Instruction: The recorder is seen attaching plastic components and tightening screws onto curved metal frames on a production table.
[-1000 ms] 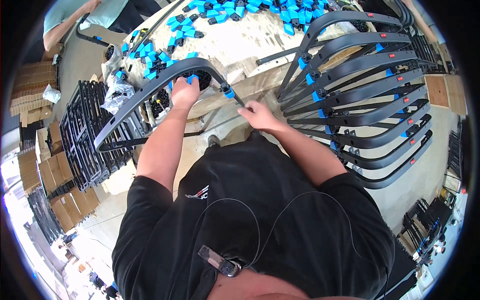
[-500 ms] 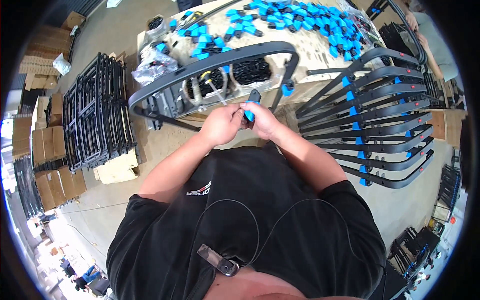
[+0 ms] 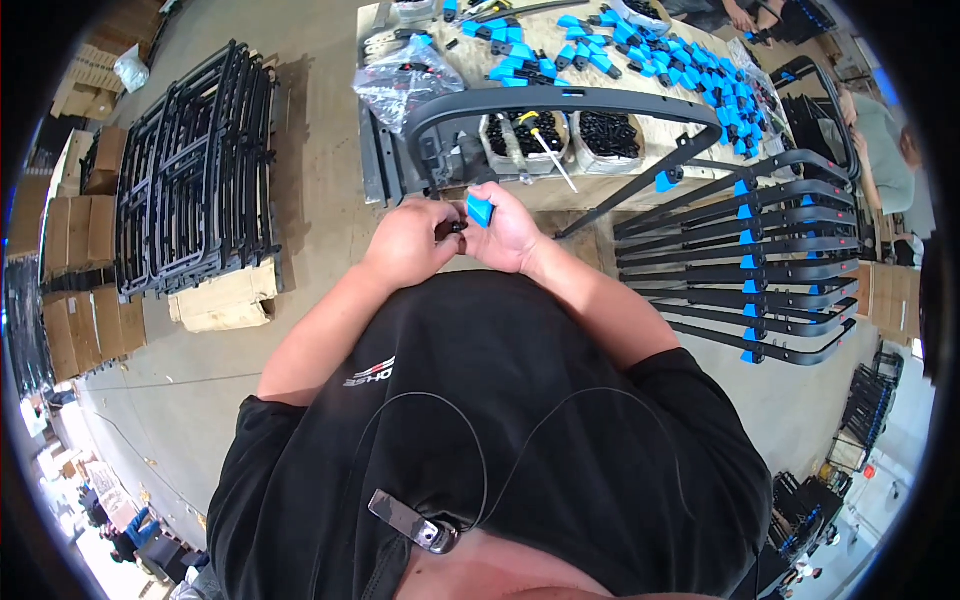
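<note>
Both hands meet just below the bench (image 3: 560,190) edge. The right hand (image 3: 505,235) pinches a blue clip (image 3: 480,210); the left hand (image 3: 410,245) pinches a small black part (image 3: 452,228). The bent black bar (image 3: 560,100) above waits. Many bars (image 3: 745,270) already wear blue clips, stacked right.

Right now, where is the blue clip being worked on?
In the head view, the blue clip sits centre frame, pinched in the right hand, beside the left hand, just below the curved black frame.
</note>
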Demonstrator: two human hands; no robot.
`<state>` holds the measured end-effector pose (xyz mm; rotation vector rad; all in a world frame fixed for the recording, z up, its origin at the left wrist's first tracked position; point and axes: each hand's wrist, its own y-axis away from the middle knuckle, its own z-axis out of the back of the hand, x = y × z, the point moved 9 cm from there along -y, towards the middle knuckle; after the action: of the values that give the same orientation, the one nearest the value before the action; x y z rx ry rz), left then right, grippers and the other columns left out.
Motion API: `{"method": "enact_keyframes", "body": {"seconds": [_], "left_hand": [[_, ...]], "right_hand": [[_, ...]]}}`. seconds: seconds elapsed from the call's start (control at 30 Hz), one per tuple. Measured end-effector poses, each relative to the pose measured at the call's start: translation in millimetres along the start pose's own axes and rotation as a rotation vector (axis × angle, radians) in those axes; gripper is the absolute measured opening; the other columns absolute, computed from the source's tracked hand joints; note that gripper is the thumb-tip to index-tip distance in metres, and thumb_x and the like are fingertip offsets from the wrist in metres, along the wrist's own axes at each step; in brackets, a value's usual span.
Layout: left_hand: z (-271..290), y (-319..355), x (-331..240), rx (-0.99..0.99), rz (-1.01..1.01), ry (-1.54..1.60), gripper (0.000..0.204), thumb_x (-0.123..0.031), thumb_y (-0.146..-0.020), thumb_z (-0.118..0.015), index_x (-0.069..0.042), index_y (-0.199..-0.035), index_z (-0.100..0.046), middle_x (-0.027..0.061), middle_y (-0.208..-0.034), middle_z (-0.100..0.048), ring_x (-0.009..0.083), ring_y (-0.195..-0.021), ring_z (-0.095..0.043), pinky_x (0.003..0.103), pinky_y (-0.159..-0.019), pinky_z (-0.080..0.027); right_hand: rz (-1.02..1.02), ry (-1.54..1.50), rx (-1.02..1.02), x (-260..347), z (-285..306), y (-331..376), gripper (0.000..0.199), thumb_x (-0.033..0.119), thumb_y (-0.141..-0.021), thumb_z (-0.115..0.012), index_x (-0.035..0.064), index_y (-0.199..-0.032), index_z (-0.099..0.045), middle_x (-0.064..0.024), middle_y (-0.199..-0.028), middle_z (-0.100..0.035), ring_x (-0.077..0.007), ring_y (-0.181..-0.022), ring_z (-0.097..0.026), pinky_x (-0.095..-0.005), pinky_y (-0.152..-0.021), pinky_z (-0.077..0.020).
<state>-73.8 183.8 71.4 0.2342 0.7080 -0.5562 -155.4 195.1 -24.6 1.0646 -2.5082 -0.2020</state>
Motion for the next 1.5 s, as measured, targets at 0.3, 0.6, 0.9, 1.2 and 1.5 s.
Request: {"method": "enact_keyframes", "body": {"seconds": [0.3, 0.6, 0.9, 1.2, 1.5], "left_hand": [[-30.1, 39.6, 171.8, -0.317, 0.599, 0.887, 0.015, -0.005, -0.091, -0.072, 0.000, -0.102, -0.063, 0.0037, -0.082, -0.065, 0.0109, -0.069, -0.061, 0.026, -0.059, -0.051], [-64.0, 17.5, 204.7, -0.392, 0.698, 1.264, 0.007, -0.005, -0.095, -0.067, 0.000, -0.099, -0.064, 0.0044, -0.082, -0.065, 0.0138, -0.069, -0.062, 0.030, -0.063, -0.055], [-74.3, -5.2, 187.3, -0.076, 0.624, 1.429, 0.020, -0.021, -0.101, -0.065, -0.003, -0.092, -0.066, 0.0031, -0.077, -0.065, 0.0121, -0.064, -0.057, 0.026, -0.059, -0.049], [-65.3, -4.4, 198.4, -0.266, 0.766, 0.928, 0.028, -0.027, -0.100, -0.068, 0.001, -0.100, -0.070, 0.0052, -0.083, -0.070, 0.0104, -0.067, -0.059, 0.025, -0.060, -0.049], [-62.3, 13.7, 152.4, -0.206, 0.419, 0.747, 0.060, -0.010, -0.098, -0.063, -0.001, -0.153, -0.042, 0.0140, -0.149, -0.052, 0.0106, -0.104, -0.061, 0.025, -0.090, -0.049]], "right_hand": [[-0.031, 1.242, -0.648, -11.4, 91.7, -36.6, 0.056, 0.036, -0.072, -0.085, -0.0018, -0.107, -0.066, -0.0131, -0.097, -0.072, -0.0217, -0.082, -0.069, -0.0356, -0.075, -0.0540], [-0.075, 1.197, -0.643, -23.7, 101.3, -77.2, 0.071, 0.037, -0.070, -0.088, -0.0023, -0.124, -0.063, -0.0126, -0.104, -0.071, -0.0206, -0.095, -0.069, -0.0336, -0.084, -0.0535], [0.122, 0.880, -0.450, -28.1, 109.4, -86.9, 0.075, 0.026, -0.074, -0.084, -0.0053, -0.136, -0.053, -0.0113, -0.111, -0.068, -0.0183, -0.098, -0.066, -0.0328, -0.084, -0.0532], [-0.005, 0.881, -0.512, -25.1, 95.6, -70.6, 0.054, 0.025, -0.078, -0.080, 0.0021, -0.124, -0.063, -0.0070, -0.096, -0.067, -0.0139, -0.083, -0.062, -0.0292, -0.071, -0.0498], [0.087, 0.844, -0.497, -25.2, 95.2, -68.9, 0.040, 0.022, -0.085, -0.076, 0.0043, -0.117, -0.062, -0.0031, -0.089, -0.064, -0.0106, -0.073, -0.056, -0.0267, -0.061, -0.0439]]}}
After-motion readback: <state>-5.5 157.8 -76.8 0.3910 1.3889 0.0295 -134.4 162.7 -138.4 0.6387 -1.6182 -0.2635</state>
